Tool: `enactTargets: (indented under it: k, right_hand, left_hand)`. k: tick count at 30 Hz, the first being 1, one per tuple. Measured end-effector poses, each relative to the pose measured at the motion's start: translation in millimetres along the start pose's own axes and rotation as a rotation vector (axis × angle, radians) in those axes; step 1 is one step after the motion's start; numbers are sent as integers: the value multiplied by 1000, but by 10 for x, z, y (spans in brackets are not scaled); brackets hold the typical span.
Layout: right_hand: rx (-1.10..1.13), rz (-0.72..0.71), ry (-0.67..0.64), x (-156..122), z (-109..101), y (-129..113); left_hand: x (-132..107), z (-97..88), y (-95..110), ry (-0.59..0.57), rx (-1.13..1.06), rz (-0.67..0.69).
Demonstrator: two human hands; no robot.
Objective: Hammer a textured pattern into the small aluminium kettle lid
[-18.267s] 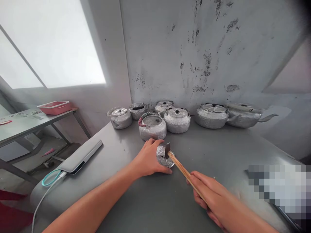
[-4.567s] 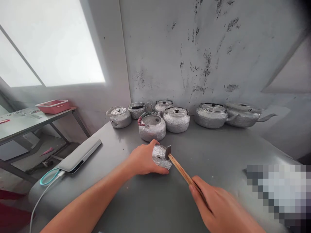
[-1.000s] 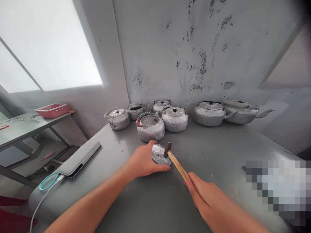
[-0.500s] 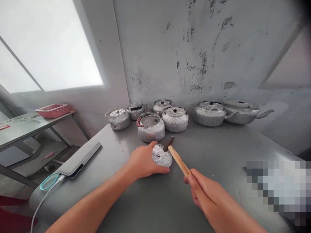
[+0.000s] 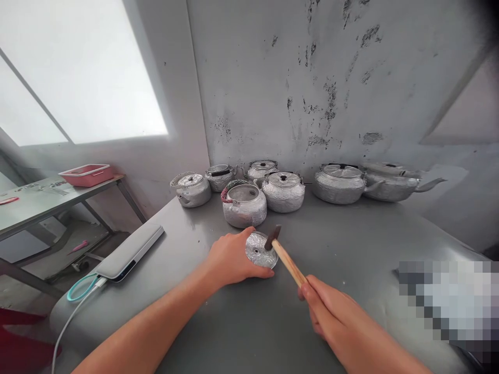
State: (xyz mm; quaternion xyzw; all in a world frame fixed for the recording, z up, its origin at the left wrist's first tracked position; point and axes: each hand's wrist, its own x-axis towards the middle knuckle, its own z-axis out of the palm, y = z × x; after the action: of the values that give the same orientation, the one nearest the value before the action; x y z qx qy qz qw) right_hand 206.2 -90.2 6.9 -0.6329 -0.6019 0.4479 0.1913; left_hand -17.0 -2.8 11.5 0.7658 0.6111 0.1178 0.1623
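Note:
A round, dented silver kettle lid (image 5: 258, 251) with a small hole in its middle lies before me on the grey table. My left hand (image 5: 234, 257) grips it by the rim, thumb on the near side and fingers on the far side. In my right hand (image 5: 325, 301) is a hammer (image 5: 289, 262) with a pale wooden handle, held near its end. The dark metal head is over the lid's right part; whether it touches I cannot tell. Just behind the lid stands an open kettle (image 5: 245, 208) without a lid, its handle wrapped in red and dark cord.
Several lidded aluminium kettles (image 5: 284, 195) line the back of the table (image 5: 241, 322) by the wall. A white power bank (image 5: 130, 252) with a cable lies at left. A pink basket (image 5: 86, 175) sits on a side table. A blurred-out item (image 5: 448, 301) is at right.
The hammer head has shifted slightly down over the lid's right part. The left hand keeps its hold on the lid. The whole view has moved a little.

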Motion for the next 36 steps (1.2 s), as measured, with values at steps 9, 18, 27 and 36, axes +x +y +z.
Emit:
enactTargets:
  k: [9, 18, 27, 36]
  right_hand:
    - [-69, -75, 88, 28, 27, 107]
    - [-85, -55, 26, 85, -5, 125]
    - [61, -104, 12, 113, -51, 96]
    - [186, 36, -75, -2, -24, -11]
  left_hand:
    - [14, 12, -15, -6, -1, -3]
    - [12, 18, -16, -4, 11, -6]
    - [-13, -60, -21, 10, 29, 29]
    - [-49, -99, 24, 4, -28, 63]
